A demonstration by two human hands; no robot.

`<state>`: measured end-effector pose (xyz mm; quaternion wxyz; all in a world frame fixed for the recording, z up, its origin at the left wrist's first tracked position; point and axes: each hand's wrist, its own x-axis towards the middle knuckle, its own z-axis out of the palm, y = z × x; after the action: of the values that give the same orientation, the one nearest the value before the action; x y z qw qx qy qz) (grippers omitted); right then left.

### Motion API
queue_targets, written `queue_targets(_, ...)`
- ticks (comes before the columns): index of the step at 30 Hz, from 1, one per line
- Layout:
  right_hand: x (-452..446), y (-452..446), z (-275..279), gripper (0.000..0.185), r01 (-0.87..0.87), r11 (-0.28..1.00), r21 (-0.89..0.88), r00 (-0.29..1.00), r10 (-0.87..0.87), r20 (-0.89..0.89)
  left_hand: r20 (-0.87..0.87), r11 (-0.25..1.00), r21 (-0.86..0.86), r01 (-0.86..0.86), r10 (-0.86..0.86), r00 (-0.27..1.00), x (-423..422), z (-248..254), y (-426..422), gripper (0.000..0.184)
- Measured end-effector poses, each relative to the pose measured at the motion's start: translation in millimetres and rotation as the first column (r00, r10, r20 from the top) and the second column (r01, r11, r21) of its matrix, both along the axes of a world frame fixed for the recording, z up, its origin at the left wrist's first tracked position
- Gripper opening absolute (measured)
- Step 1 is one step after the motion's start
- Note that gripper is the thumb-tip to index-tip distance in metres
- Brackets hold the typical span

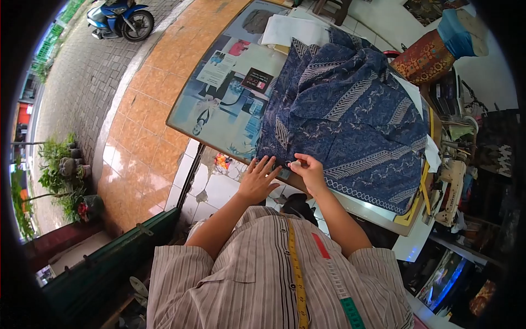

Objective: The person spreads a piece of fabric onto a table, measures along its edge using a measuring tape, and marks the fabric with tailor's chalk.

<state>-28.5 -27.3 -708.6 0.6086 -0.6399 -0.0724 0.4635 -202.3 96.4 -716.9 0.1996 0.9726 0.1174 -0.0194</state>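
Head | banded blue cloth [342, 118] | left hand [256, 183] splayed, empty | right hand [311, 174] curled, hold unclear

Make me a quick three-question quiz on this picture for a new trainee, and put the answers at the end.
1. What lies at the fingertips of the person's bare left hand and bare right hand?
A) A bright green plastic bowl
B) A dark-blue cloth with pale patterned bands
C) A brown leather boot

2. True or false: a yellow tape measure hangs down the front of the striped button-up shirt.

3. Fill in the blank: beyond the shiny orange floor tiles, a blue ____ stands on the grey brick paving.

Key
1: B
2: True
3: motorbike
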Motion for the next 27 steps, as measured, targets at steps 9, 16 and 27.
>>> queue_targets(9, -8, 22, -9, 0.02, -0.158, 0.966, -0.204, 0.928, 0.216, 0.303, -0.04, 1.0, -0.009, -0.009, 0.009, 0.999, -1, -7, 0, 0.061)
queue_targets(16, -8, 29, -13, 0.019, -0.182, 0.946, -0.269, 0.776, 0.306, 0.552, -0.041, 1.0, -0.006, -0.013, 0.013, 0.999, -2, -6, 0, 0.062)
queue_targets(27, -7, 41, -14, 0.016, -0.146, 0.933, -0.328, 0.744, 0.322, 0.585, -0.068, 0.999, -0.026, -0.037, 0.035, 0.997, 0, -3, -2, 0.064)
